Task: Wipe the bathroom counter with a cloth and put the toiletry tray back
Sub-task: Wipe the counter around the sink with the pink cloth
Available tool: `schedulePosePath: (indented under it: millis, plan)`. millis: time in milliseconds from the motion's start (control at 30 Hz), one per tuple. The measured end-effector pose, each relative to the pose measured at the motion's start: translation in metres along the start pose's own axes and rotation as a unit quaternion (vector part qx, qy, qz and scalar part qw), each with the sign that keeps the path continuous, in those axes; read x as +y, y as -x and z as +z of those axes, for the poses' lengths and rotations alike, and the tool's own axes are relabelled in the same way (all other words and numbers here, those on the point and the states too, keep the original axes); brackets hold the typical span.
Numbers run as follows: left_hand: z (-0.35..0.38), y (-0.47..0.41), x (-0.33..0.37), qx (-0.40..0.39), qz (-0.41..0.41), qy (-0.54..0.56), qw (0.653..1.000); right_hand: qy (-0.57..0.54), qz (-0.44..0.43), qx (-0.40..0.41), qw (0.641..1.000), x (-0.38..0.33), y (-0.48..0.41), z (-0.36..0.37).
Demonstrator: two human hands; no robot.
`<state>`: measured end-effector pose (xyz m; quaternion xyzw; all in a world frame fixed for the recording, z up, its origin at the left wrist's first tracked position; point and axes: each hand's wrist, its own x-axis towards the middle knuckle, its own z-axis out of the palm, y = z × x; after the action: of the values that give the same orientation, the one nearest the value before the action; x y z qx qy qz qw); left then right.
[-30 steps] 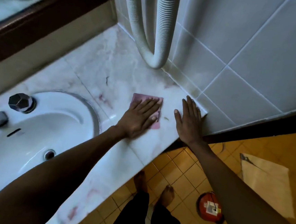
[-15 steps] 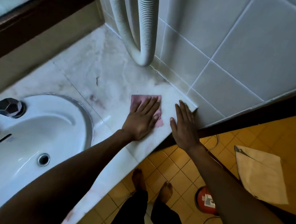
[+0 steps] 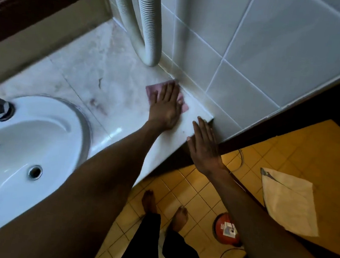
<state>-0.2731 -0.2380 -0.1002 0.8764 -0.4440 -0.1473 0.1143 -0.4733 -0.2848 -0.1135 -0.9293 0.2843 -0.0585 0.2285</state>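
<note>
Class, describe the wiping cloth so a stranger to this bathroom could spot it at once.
On the marble counter right of the basin, look beside the tiled wall, near the corrugated hose. The small cloth under the flat left hand is pink, unlike the larger white cloth off the counter.

text: none legible | red round object [image 3: 225,239] on floor [image 3: 190,193] | white label [image 3: 229,229]: print unreadable

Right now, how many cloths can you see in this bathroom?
2. A pink cloth lies on the counter by the tiled wall, pressed flat under the left hand. A pale folded cloth lies at lower right, off the counter. Others may be out of view.
</note>
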Motion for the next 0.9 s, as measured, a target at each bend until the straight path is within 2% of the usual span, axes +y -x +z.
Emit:
schedulePosePath:
  millis: [100,233,400,467,567,633,700,767,900]
  plan:
    - [0.012,0.010,0.024,0.000,0.041,0.004,0.999,-0.008,-0.006,0.020,1.000,0.010,0.011,-0.007]
    - [0.021,0.048,0.017,-0.001,0.143,-0.036,0.989,0.001,-0.032,0.022,0.999,0.022,0.020,-0.016]
    - [0.016,0.087,-0.034,-0.028,0.219,-0.079,0.972,0.015,-0.046,0.020,0.999,0.025,0.016,-0.028]
    - [0.005,0.091,-0.065,-0.023,0.189,-0.083,0.978,0.018,-0.055,0.009,0.998,0.022,0.011,-0.030]
    - [-0.014,0.083,-0.100,-0.009,0.046,-0.040,0.998,0.028,-0.083,-0.015,0.996,0.008,-0.001,-0.029]
    - [-0.018,0.077,-0.098,0.011,-0.044,-0.007,0.999,0.039,-0.098,-0.045,0.993,-0.007,-0.009,-0.024]
    - [-0.009,0.080,-0.079,0.036,-0.095,0.004,0.995,0.047,-0.102,-0.052,0.992,-0.022,-0.016,-0.017]
    - [0.003,0.095,-0.063,0.055,-0.102,0.002,0.993,0.061,-0.092,-0.047,0.993,-0.035,-0.022,-0.008]
    - [0.012,0.130,-0.066,0.058,-0.045,0.001,0.997,0.099,-0.074,-0.033,0.992,-0.054,-0.040,0.010]
